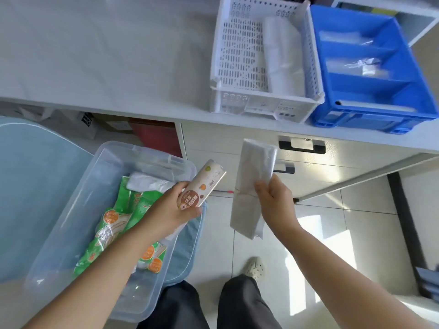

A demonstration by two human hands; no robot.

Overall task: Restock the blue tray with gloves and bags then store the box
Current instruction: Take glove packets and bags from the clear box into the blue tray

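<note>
Clear box point(71, 210) beside white basket point(240, 55)

Two trays point(263, 108) point(370, 115), two hands point(175, 207) point(275, 198)

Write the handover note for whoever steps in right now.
Left hand: holds a printed roll above the clear box.
Right hand: holds a flat clear packet below the counter edge.
Blue tray: on the counter, a few clear packs in its compartments.
Left to do: put both items in the tray; green packs remain in the box; store the box.
</note>
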